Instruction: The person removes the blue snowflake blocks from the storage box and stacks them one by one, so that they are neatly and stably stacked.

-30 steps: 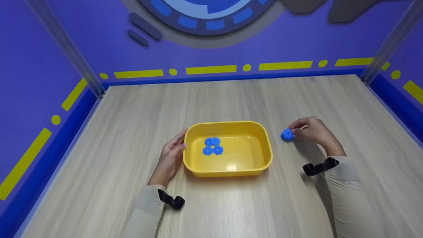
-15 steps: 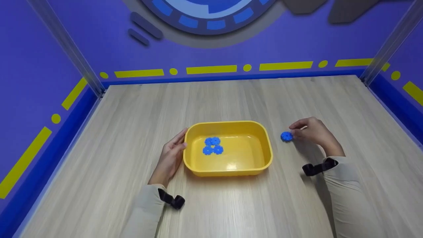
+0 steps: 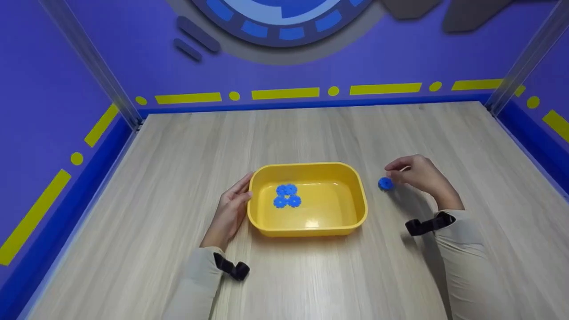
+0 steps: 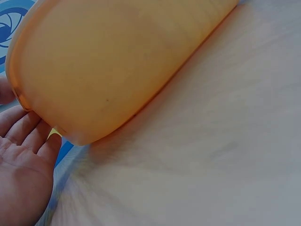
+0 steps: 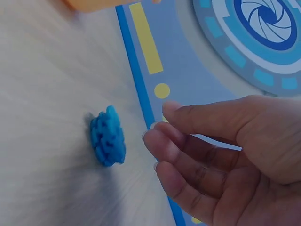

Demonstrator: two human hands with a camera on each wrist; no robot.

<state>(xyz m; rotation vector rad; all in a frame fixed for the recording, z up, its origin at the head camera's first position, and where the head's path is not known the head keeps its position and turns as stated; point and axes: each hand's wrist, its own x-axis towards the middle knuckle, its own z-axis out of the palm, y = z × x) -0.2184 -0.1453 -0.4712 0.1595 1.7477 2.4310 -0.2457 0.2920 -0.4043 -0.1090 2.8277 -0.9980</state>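
Note:
Beside the yellow basin, my left hand holds its left end, thumb at the rim and fingers against the outer wall. In the left wrist view, fingers reach under the basin's rim. Blue notched plastic discs lie in the basin's left half. To the basin's right, a small stack of similar blue discs stands on the table. My right hand hovers just above and beside this stack. Its loosely bent fingers are apart from the stack and hold nothing, as the right wrist view shows.
The wooden tabletop reaches back to a blue-purple wall with yellow marks. Side walls rise at left and right, with metal posts in the corners. A black wrist strap sits on the right sleeve.
A second ago my right fingers pinched a tilted blue disc over the stack. The disc came down flat on it, and the fingers have let go and risen slightly. The left hand stays put.

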